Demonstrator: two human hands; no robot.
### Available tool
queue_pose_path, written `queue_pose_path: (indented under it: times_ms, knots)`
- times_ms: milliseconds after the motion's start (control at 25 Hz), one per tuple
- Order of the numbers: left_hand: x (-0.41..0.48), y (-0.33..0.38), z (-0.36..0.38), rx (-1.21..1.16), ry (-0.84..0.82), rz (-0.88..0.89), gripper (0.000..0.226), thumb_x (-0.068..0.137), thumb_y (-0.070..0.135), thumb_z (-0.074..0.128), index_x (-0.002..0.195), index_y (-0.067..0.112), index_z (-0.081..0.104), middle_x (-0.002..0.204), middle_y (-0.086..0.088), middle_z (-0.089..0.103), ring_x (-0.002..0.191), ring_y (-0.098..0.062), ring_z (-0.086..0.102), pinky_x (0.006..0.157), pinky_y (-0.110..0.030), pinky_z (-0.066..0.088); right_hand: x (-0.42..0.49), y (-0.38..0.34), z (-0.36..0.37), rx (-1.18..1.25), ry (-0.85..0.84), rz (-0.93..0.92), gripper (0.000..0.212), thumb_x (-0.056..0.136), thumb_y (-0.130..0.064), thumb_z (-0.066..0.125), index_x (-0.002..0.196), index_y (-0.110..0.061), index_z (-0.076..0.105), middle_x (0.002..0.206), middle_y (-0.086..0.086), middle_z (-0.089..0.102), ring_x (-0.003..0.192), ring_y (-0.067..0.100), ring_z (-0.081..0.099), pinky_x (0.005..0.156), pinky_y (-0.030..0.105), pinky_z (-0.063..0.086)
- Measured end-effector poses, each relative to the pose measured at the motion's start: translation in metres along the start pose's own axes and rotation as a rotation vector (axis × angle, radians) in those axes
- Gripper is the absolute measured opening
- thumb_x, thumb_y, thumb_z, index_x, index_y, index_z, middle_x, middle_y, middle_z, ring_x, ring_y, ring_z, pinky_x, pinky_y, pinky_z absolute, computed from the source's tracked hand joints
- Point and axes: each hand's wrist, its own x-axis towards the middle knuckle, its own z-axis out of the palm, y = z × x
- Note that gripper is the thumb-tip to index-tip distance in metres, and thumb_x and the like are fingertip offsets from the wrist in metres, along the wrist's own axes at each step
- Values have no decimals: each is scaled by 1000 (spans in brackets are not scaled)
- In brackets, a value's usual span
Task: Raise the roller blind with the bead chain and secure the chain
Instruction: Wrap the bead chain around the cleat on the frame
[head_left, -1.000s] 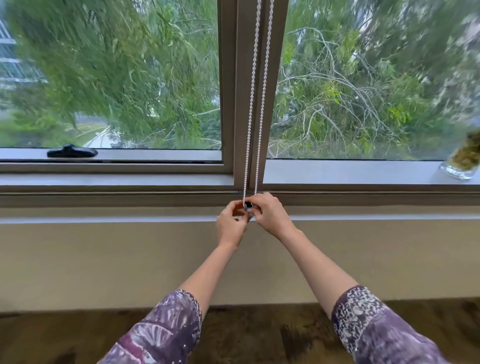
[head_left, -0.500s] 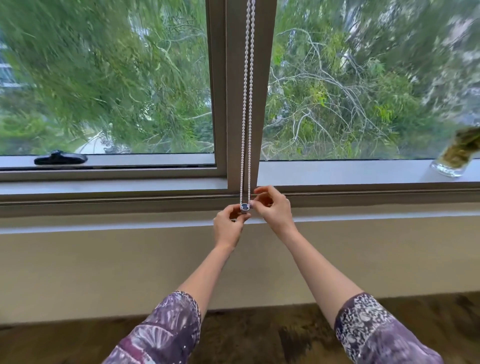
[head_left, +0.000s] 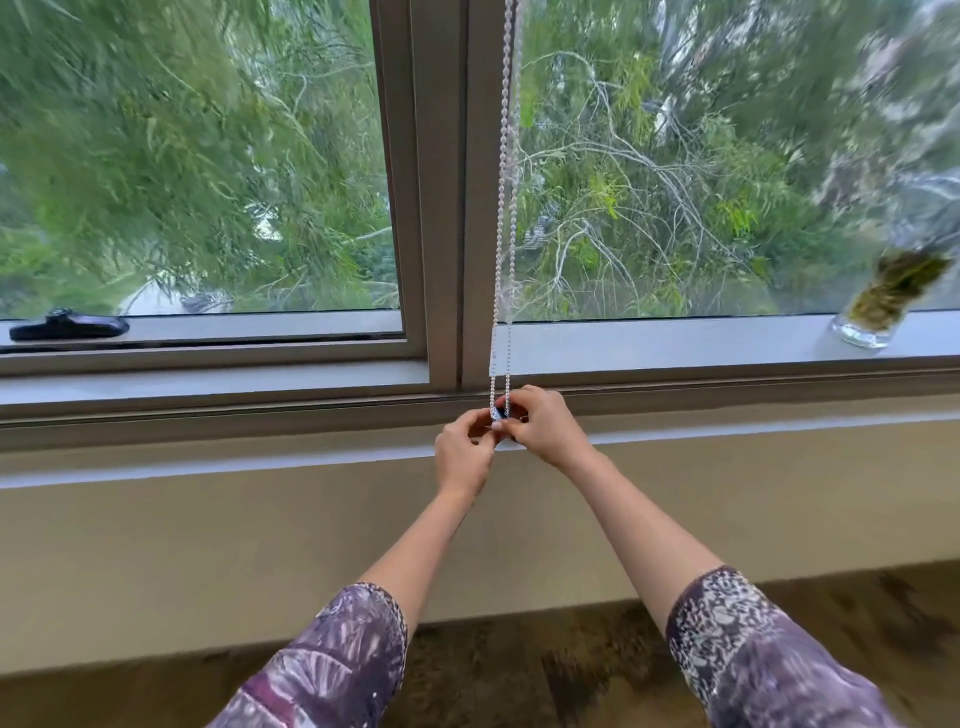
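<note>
A white bead chain (head_left: 505, 208) hangs in two strands down the grey window post (head_left: 441, 208) to a small dark chain holder (head_left: 500, 413) at the sill. My left hand (head_left: 464, 453) pinches the bottom of the chain loop at that holder from the left. From the right, my right hand (head_left: 545, 426) closes its fingers on the same spot. The two hands touch there and hide most of the holder. No roller blind shows in the window.
A black window handle (head_left: 67, 326) lies on the left frame rail. A glass jar with green plant matter (head_left: 883, 306) stands on the sill at the far right. Below the sill (head_left: 208, 467) is a beige wall, then dark floor.
The camera view has swung left, so the chain and post sit further right. Both hands stay at the chain's lower end, fingers closing tighter around the holder.
</note>
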Motion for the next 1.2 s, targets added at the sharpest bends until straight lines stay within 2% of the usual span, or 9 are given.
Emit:
queue_pose_path:
  times_ms: [80,200,280,520,720,880,1080,1200]
  knots:
    - [0,-3,5,-7,6,-13,22,78,16,72,100,19,70,91,4,75,87,-9,70,84,-35,57,1,7,-5,-32,18,4,21,79,-20,71,90,-3,68,84,14,64,79,29,59,76,40,48]
    - [-2,-10,12,45,15,-47,36,75,18,76,110,16,65,105,0,73,98,-13,67,91,-33,53,-1,20,-12,-57,62,35,22,81,-20,69,91,0,66,82,15,62,78,31,57,76,44,48]
    - [-2,-13,18,123,8,-54,44,75,21,76,116,14,63,113,-3,70,106,-15,64,95,-31,50,-2,27,-16,-53,98,43,20,81,-19,70,91,-2,66,81,15,62,76,31,57,75,44,49]
    - [11,-12,38,269,-45,-89,58,75,30,76,127,16,56,125,-7,66,119,-26,57,103,-39,41,0,35,-25,-65,118,48,19,81,-19,70,94,-6,67,85,12,65,79,29,61,75,40,49]
    - [20,-19,57,378,-3,-101,37,75,38,72,108,24,61,105,-3,73,100,-26,63,89,-38,32,1,40,-25,-60,126,38,21,79,-22,72,94,-7,67,84,8,66,77,24,60,73,37,50]
    - [25,-23,63,392,51,-109,24,77,38,68,96,27,59,96,-1,76,94,-26,65,89,-39,29,2,41,-24,-55,124,39,22,80,-21,71,97,-7,67,86,10,66,80,26,62,75,40,50]
    - [17,-28,54,270,38,-1,26,78,35,70,97,25,56,93,4,75,93,-24,67,92,-39,35,-1,43,-19,-60,124,-3,19,81,-17,69,95,-5,65,85,10,63,80,27,59,73,37,48]
    - [12,-28,36,270,31,82,29,79,34,72,104,23,63,94,1,76,93,-25,67,92,-37,43,-5,36,-14,-74,94,-60,17,82,-14,67,95,-4,63,87,11,62,83,27,58,74,34,45]
